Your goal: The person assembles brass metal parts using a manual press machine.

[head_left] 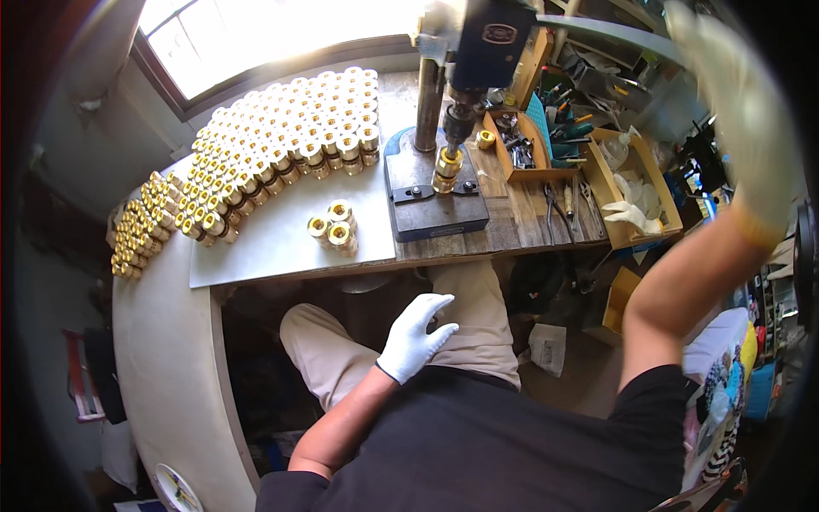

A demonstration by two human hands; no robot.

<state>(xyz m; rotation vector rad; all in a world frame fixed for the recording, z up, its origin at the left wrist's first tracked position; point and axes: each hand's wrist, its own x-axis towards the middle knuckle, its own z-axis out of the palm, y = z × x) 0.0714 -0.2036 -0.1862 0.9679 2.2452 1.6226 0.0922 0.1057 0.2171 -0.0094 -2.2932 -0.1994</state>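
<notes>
Workshop bench of worn planks under a bright window, with a pale sheet [281, 243] laid over its left part and a drill press [478, 51] standing at centre. One brass fitting [446, 169] sits upright on the dark press base plate [435, 200], directly beneath the chuck [459, 119]. Neither hand touches it. Right hand [742, 128], in a white glove, is raised high at the upper right, blurred, reaching up toward the long press lever [597, 32]; whether it is closed around the lever cannot be told. Left hand [415, 335], also white-gloved, hangs below the bench edge over the lap with fingers spread and slack, holding nothing, well apart from the fitting. One further brass piece [485, 139] lies just right of the chuck beside the wooden tray. Three brass fittings [333, 227] stand in a small cluster on the pale sheet, left of the base plate. Behind and to the left, many more fittings [290, 136] stand in close rows, too many to count, curving round to the bench's left end. Two open wooden trays: one [525, 145] of small dark tools, one [636, 183] holding white cloths or gloves. Loose hand tools [563, 205] lie between the trays.
</notes>
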